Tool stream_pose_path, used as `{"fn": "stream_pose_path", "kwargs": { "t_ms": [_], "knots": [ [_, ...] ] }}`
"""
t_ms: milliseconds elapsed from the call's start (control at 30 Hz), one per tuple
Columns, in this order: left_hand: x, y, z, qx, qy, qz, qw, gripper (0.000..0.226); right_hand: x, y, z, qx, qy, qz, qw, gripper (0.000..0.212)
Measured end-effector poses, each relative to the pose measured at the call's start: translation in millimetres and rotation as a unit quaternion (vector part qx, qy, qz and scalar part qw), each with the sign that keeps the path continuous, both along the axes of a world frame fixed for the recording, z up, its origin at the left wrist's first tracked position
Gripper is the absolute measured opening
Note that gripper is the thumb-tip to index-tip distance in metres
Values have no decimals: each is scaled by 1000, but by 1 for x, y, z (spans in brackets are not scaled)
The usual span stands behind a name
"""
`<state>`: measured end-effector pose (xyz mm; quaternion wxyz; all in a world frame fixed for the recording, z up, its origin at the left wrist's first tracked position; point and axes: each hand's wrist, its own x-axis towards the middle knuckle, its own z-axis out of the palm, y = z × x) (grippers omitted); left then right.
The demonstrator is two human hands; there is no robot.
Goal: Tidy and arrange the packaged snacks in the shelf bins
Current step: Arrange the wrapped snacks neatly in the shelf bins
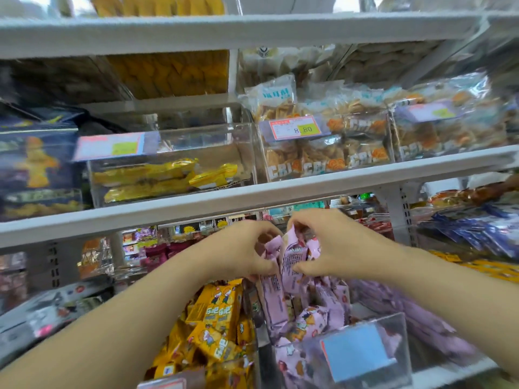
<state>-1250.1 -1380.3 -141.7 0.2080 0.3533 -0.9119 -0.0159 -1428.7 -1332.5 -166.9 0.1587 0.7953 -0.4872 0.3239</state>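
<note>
the white shelf board (252,197) runs just above the left hand (238,248) and right hand (337,242), capping the way up. below them pink packets (309,304) crowd their bin; its clear front wall (393,329) stands on the near side. a dark divider (259,329) shuts the left, yellow packets (216,318) heaped beyond it. on the shelf above, a clear bin (213,136) holds only a low layer of gold packs (151,175), open room over them.

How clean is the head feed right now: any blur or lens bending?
Head view: motion blur smears the edges, left price tag unreadable; middle price tag reads 8.80; shelf boards bow from the wide lens; left hand, right hand and pink packets fairly sharp.
</note>
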Motion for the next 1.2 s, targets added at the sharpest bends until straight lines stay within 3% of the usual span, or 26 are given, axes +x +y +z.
{"fn": "stream_pose_path", "kwargs": {
  "t_ms": [233, 500, 600, 867, 1200],
  "knots": [
    [18, 59, -4, -88, 68, -15, 994, 46, 16, 62, 12, -32, 21, 1, 999, 34],
    [55, 126, -8, -40, 120, -24, 992, 40, 45, 125, 9, -66, 14, 30, 997, 36],
    [71, 152, -17, -52, 96, -12, 994, 39, 55, 145, -5, -62, 11, 49, 997, 35],
    [102, 176, -101, -53, -5, 22, 998, 43, 87, 154, -106, -8, -26, 98, 995, 39],
    [120, 144, -216, -73, -4, 74, 995, 45, 111, 112, -241, 20, -162, 97, 982, 40]
  ]
}}
